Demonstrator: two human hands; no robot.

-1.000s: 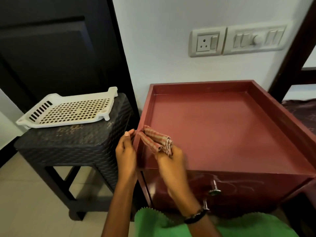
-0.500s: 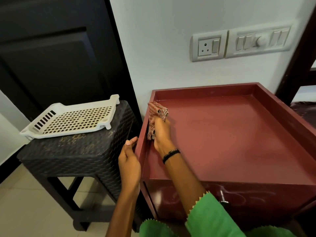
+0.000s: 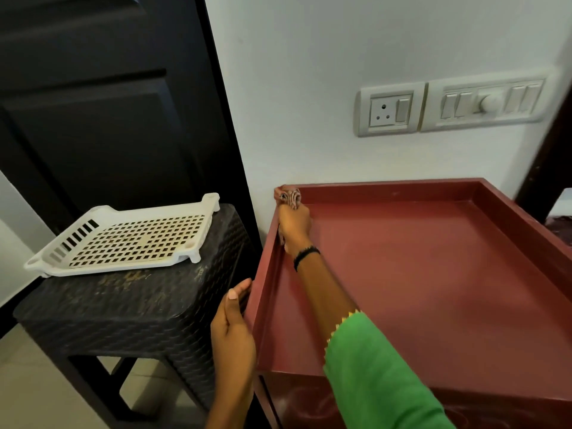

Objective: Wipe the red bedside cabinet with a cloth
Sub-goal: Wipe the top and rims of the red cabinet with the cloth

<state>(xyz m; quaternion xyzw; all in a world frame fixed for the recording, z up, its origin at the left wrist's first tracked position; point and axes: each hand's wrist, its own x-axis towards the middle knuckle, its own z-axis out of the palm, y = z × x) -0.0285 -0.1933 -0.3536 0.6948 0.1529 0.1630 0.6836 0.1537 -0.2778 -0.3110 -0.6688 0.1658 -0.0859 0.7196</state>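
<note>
The red bedside cabinet (image 3: 433, 289) has a raised rim around its flat top and stands against the white wall. My right hand (image 3: 294, 226) is stretched to the top's far left corner, shut on a bunched checked cloth (image 3: 289, 196) that presses into that corner against the rim. A black bracelet circles that wrist, and a green sleeve covers the forearm. My left hand (image 3: 232, 329) rests against the outside of the cabinet's left rim near the front, fingers curled on the edge.
A black woven-pattern stool (image 3: 123, 305) stands close to the left of the cabinet, carrying a white perforated plastic tray (image 3: 123, 239). A dark door (image 3: 108, 103) is behind it. A socket and switch panel (image 3: 448, 105) sits on the wall above the cabinet.
My right hand has slid the cloth along the left rim from the front corner to the far left corner. My left hand has stayed on the outside of the left rim.
</note>
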